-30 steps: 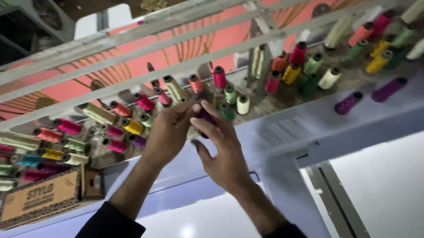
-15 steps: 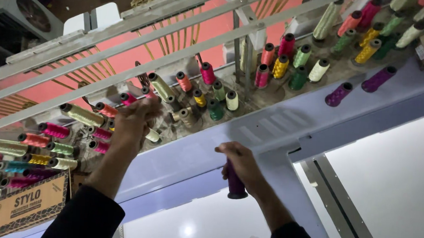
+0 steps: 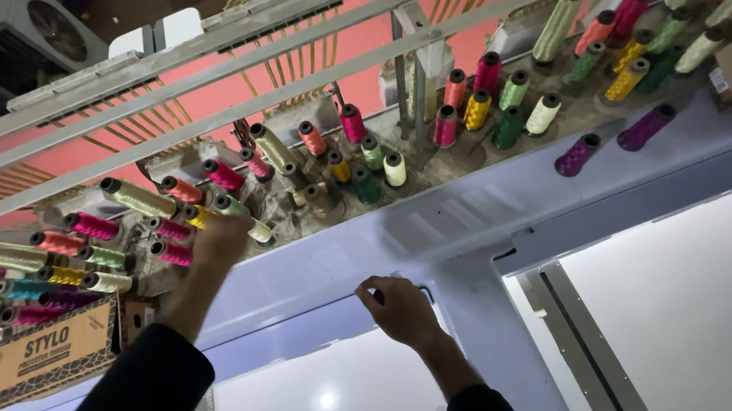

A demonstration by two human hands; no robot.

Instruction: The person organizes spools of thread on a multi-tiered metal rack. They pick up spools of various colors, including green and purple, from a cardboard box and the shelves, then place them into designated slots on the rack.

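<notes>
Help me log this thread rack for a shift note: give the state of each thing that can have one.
Left hand: raised among the spools, blurred, grip unclear.
Right hand: curled on the frame ledge; anything held is hidden.
Thread spools: seated in rows on the rack, wound with thread.
Two purple spools: set apart on the ledge.
Cardboard box: closed, at lower left.

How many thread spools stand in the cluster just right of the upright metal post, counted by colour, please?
Pink spools: 2
Green spools: 2
Orange-red spool: 1
Yellow spool: 1
Cream spool: 1
Total: 7
</notes>
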